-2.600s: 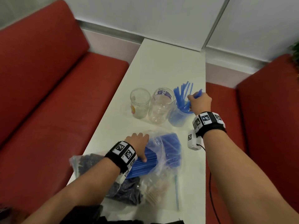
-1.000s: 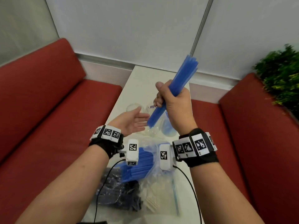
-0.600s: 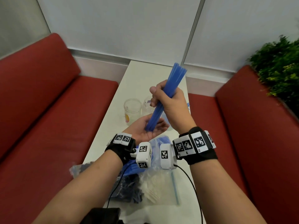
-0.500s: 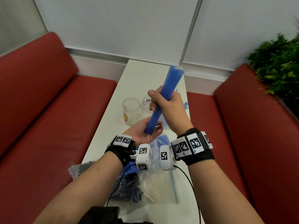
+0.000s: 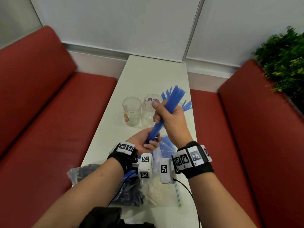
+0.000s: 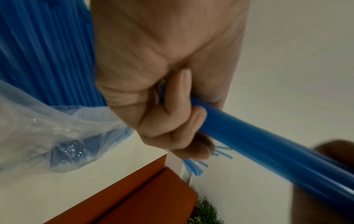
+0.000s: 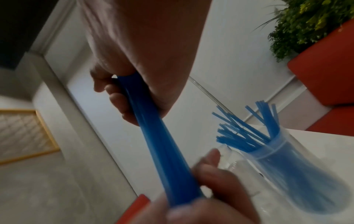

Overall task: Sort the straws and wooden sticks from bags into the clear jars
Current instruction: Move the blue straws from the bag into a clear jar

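Note:
My right hand (image 5: 166,115) grips a thick bundle of blue straws (image 5: 171,101) around its middle, tilted up to the right above the table. My left hand (image 5: 148,140) curls round the bundle's lower end (image 6: 258,145). Behind stand three clear jars: an empty one with a sticker (image 5: 131,111), a second empty one (image 5: 150,102), and one holding blue straws (image 7: 298,166), mostly hidden behind my right hand in the head view. A clear bag of blue straws (image 5: 164,148) lies under my wrists.
Bags of dark straws (image 5: 130,190) and pale wooden sticks (image 5: 156,193) lie at the near end of the narrow white table (image 5: 148,74). Red benches (image 5: 49,112) flank it on both sides, with a green plant (image 5: 284,63) at the right.
The right hand lowered the straw bundle toward the jars. The left hand, earlier flat under the bundle's end, has closed its fingers round that end.

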`<state>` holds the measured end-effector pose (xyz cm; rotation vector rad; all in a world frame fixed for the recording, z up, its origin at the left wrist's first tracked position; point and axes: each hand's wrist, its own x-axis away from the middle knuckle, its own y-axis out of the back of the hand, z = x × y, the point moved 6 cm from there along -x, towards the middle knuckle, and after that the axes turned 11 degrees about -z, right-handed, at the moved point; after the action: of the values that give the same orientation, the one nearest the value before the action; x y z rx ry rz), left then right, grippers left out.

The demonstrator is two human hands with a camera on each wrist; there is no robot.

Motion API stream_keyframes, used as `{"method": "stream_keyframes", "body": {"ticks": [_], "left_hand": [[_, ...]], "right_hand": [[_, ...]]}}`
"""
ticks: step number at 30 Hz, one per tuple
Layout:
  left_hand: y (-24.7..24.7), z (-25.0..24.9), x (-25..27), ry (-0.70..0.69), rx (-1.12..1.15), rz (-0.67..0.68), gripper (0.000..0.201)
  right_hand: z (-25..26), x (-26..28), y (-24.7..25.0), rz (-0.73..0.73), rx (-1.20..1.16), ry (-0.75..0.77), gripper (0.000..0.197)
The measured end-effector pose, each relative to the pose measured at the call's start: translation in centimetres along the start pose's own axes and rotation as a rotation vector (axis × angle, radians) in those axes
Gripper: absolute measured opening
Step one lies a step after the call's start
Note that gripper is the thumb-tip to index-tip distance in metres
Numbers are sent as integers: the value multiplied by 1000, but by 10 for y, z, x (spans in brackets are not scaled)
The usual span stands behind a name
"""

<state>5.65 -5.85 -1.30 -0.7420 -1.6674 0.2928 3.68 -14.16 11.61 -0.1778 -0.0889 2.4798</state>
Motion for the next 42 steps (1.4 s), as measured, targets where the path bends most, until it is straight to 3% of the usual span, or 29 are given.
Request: {"method": "stream_keyframes", "body": {"ticks": [3,6,8,11,14,17,19,21,24,26,29,33,36,38,42], "left_hand": [[9,-3,-13,-53,25,-102,27],[26,-22,-21,-287,-91,-299,32],[37,-41,-16,-466,-346,-447,33],[47,-72,-2,-655,-949,-690,25],[46,-76,1,-566,-1632,-772,31],[48,-61,-10,-359,-1889,-709,57],[53,-51,-18,-277,-1978,-709,74],[57,-44,-27,-257,-2047,-735,77],[59,-37,-34,-265,-2101,-764,65],[58,-38,-36,-318,-2082,-761,44],[58,-40,-36,-334,-2042,-740,28],[51,-43,-32,-355,-2052,-743,24],[45,-41,-27,-346,-2085,-744,26],[46,-39,-23,-315,-2100,-746,26],[48,-38,-12,-282,-2108,-773,27]], "right_hand": [[-14,-1,1,8,56,-28,38],[19,-32,19,-59,117,62,37],[58,-67,40,-164,66,171,35],[100,-116,70,-315,-4,333,33],[91,-147,83,-382,77,355,32],[42,-167,88,-430,188,251,32],[5,-176,91,-448,238,162,32],[-30,-182,94,-451,276,86,33],[-67,-183,100,-471,302,10,29],[-76,-183,104,-502,296,3,25],[-72,-184,105,-493,267,43,21],[-64,-185,107,-495,268,96,16],[-67,-178,105,-451,275,46,13],[-58,-170,106,-491,204,40,20],[-10,-142,103,-624,71,238,24]]}}
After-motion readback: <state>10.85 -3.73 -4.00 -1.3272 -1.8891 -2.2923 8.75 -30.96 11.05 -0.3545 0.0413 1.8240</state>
